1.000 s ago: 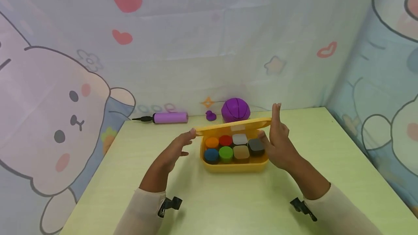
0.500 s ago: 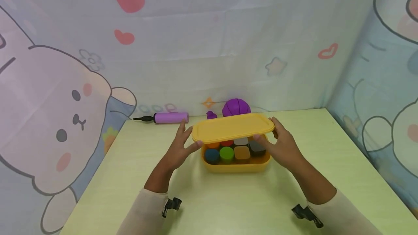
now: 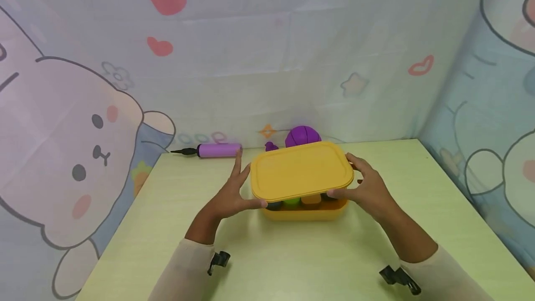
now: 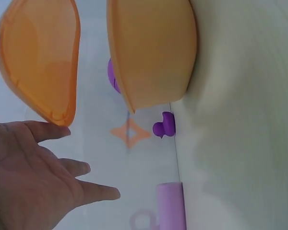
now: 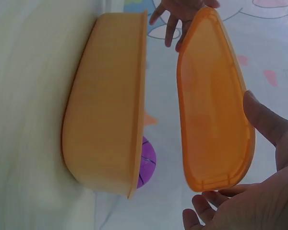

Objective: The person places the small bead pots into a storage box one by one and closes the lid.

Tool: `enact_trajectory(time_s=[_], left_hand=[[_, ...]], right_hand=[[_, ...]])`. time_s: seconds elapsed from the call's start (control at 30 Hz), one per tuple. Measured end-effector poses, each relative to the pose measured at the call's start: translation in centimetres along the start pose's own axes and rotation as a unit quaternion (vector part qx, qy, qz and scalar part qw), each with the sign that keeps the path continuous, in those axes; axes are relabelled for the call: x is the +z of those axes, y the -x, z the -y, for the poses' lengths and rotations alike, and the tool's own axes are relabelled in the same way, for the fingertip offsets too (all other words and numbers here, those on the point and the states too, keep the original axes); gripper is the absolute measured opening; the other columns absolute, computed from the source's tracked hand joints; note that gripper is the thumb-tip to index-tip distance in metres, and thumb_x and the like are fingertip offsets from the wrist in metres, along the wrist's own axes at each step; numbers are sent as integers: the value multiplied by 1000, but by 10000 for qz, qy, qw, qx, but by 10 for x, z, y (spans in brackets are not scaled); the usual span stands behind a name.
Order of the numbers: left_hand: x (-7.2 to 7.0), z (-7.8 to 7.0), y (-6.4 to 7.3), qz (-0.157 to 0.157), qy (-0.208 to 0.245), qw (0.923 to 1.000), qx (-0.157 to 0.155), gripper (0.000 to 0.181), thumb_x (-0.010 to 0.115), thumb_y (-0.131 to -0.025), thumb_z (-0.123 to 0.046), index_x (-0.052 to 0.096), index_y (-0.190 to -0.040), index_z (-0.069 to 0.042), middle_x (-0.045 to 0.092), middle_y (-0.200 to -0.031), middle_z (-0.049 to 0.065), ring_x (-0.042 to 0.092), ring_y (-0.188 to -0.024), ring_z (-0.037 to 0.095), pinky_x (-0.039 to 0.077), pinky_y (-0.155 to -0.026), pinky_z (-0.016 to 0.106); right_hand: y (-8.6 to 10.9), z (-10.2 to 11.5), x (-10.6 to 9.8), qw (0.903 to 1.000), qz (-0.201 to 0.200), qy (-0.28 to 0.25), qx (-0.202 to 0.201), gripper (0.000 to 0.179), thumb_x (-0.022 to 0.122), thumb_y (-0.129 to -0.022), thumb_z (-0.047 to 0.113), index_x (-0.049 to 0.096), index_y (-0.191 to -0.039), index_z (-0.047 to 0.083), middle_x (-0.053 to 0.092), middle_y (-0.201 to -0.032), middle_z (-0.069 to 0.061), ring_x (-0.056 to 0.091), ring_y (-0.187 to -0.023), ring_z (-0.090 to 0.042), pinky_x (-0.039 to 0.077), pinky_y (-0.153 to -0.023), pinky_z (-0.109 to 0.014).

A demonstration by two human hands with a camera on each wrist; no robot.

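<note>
A yellow rectangular lid (image 3: 302, 171) with rounded corners hangs tilted over a yellow box (image 3: 303, 215). My left hand (image 3: 229, 199) holds the lid's left end between thumb and index finger, its other fingers spread. At the opposite end my right hand (image 3: 369, 194) grips the lid, thumb on the near edge and fingers at the far side. Both wrist views show a gap between the lid's underside (image 5: 211, 105) and the box rim. Inside the box, a green round piece (image 3: 291, 202) and a tan block (image 3: 311, 199) show along the front; the lid hides the rest.
Behind the lid stand a purple ball (image 3: 303, 135) and a small purple duck (image 3: 270, 146). A purple hand pump (image 3: 219, 150) with a black nozzle lies at the back left. A printed cloth (image 3: 259, 59) hangs behind the pale green table (image 3: 292, 264).
The lid has come down and toward me, its top now tipped into view and covering most of the box's contents. The left hand has moved from touching its edge to holding its end.
</note>
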State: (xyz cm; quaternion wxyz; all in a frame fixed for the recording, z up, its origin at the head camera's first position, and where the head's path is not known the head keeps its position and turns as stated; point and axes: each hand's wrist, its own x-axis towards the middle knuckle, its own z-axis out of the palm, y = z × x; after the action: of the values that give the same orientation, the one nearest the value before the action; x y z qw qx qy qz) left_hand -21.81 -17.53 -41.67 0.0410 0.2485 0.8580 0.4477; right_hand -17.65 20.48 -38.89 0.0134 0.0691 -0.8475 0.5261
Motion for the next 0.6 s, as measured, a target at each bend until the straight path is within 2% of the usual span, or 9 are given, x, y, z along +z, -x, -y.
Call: enact_trajectory(time_s=[0.17,0.3,0.43,0.6], left_hand=[[7,1,-4,190,-282,9988,-358,139,91,-77,-70,7,-178,-23,-42,-174,-16,-19,-170,40,-8,-125,85],[9,2,-7,386,-440,9968,-552,142,90,-77,-71,3,-178,-22,-43,-174,-11,-20,-170,40,-9,-125,85],[11,6,-9,540,-536,9946,-706,147,90,-75,-75,0,-177,-19,-43,-174,-7,-23,-170,38,-9,-125,85],[14,11,-11,668,-646,9926,-777,148,90,-75,-73,-1,-177,-14,-41,-176,-1,-22,-170,37,-7,-124,87]], right_hand=[[2,-9,6,9999,-26,140,26,117,98,-82,32,30,-171,1,36,-173,-22,33,-160,-45,28,-129,-72],[4,-15,10,9995,-63,254,152,117,99,-81,35,33,-170,0,35,-173,-21,30,-163,-47,26,-130,-74],[6,-23,17,9986,-60,486,191,116,99,-81,40,35,-169,-1,34,-173,-23,30,-163,-50,30,-129,-72],[12,-31,25,9977,-84,646,188,113,98,-82,40,38,-166,-5,34,-171,-27,29,-161,-54,32,-128,-73]])
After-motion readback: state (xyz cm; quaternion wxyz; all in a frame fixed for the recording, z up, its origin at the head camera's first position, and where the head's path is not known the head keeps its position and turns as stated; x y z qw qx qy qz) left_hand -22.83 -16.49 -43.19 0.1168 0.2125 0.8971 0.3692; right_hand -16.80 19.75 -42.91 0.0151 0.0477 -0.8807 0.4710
